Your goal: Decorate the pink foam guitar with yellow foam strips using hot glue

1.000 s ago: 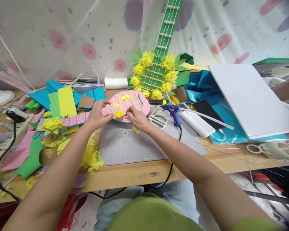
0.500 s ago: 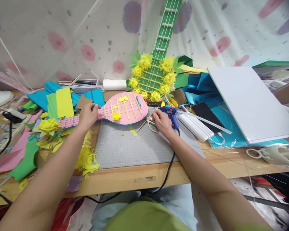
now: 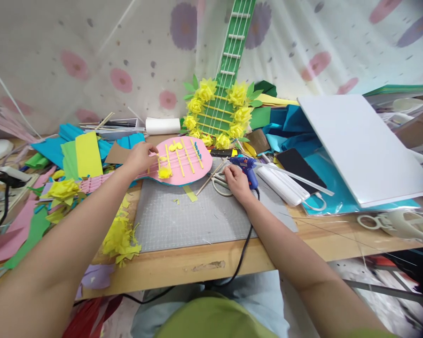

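My left hand (image 3: 141,158) is over the neck end of a pink paper guitar's body (image 3: 188,174), fingers apart and partly bent near its yellow strips. The guitar lies flat, with yellow cross strips, thin strings, small blue pegs and a yellow paper flower (image 3: 165,172) on it. My right hand (image 3: 237,180) rests on the cutting mat, fingers curled together beside the pale handle of a pair of scissors (image 3: 221,190). Whatever the curled fingers hold is hidden. A thin wooden stick (image 3: 208,179) lies left of that hand, and a blue glue gun (image 3: 246,165) just behind it.
A green paper guitar (image 3: 218,115) ringed with yellow flowers leans at the back. Paper scraps and yellow flowers (image 3: 121,234) crowd the left. A white board (image 3: 363,145), black phone (image 3: 299,169) and tape dispenser (image 3: 405,224) are on the right. The glue gun's black cord (image 3: 246,246) crosses the table edge.
My left hand has let go of the guitar's neck and moved right, over its body, with the fingers spreading. The right hand stays nearly still. The whole view has shifted slightly.
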`<state>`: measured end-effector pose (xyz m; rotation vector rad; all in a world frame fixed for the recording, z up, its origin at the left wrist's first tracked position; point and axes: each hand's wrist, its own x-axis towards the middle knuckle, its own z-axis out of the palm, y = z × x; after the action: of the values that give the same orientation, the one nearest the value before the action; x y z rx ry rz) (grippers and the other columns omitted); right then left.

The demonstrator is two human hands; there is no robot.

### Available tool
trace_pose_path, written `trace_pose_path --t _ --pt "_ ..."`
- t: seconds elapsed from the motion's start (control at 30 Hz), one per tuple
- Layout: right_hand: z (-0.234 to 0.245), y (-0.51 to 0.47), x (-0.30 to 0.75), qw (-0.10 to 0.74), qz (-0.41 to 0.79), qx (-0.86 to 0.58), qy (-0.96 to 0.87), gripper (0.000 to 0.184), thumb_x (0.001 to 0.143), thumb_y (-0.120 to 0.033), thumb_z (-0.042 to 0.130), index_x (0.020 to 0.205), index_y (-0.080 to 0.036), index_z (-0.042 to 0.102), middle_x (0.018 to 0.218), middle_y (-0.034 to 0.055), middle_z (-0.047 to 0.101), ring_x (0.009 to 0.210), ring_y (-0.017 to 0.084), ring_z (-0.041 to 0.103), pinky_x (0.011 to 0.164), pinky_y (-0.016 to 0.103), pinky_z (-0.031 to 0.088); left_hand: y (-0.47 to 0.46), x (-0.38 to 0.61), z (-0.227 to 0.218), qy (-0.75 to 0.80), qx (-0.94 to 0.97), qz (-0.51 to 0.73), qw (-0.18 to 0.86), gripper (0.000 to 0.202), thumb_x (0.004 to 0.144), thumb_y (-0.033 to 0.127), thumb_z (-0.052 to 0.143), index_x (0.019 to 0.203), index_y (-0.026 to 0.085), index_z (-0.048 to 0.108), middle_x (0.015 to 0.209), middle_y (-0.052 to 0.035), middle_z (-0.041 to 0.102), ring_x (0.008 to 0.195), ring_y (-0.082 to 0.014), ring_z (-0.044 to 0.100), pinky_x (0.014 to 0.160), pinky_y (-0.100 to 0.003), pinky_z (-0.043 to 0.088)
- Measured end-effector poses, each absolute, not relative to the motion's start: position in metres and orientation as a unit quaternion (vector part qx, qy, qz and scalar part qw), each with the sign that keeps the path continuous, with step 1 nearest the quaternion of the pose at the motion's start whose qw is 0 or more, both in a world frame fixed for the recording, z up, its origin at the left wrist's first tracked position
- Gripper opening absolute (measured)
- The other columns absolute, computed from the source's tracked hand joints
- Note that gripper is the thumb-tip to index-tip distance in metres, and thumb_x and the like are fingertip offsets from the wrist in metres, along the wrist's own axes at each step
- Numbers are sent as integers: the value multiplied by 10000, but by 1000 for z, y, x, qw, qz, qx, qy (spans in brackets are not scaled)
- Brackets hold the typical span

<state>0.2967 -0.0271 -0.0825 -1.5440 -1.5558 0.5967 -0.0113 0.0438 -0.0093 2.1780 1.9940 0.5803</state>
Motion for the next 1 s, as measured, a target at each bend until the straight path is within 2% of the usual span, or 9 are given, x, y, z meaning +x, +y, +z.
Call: trace_pose_path --t 0.17,0.37,0.5,0.73,1.0 --pt "-84 -26 298 407 227 -626 -625 275 836 -408 352 713 -217 506 630 11 558 625 168 537 590 274 366 55 -5 -8 577 807 125 27 117 655 174 574 681 229 674 872 -72 568 963 -270 526 864 -392 391" --pt "-87 -25 298 405 229 -622 -630 288 842 -426 347 723 -220 509 632 12 560 642 175 548 595 274 371 62 -5 -5 537 840 77 -10 152 678 239 549 694 259 699 844 -74 595 988 -276 511 894 -403 370" --pt "-85 -26 298 405 231 -623 -628 281 841 -419 343 711 -220 493 641 17 564 643 173 544 602 275 365 71 -6 -11 564 824 45 -17 127 662 225 547 673 225 674 853 -83 612 940 -270 538 837 -379 403" --pt "-85 -27 298 409 238 -625 -620 274 839 -432 351 708 -223 472 661 16 565 662 171 539 609 270 354 70 -5 -10 593 803 59 2 34 641 242 597 632 214 613 725 -86 599 840 -284 576 722 -365 423" --pt "-87 -26 298 420 246 -618 -617 252 823 -410 379 708 -213 488 648 13 562 629 156 519 595 265 353 44 -1 9 626 770 107 58 48 626 236 582 664 208 582 701 -38 628 735 -226 582 632 -308 405"
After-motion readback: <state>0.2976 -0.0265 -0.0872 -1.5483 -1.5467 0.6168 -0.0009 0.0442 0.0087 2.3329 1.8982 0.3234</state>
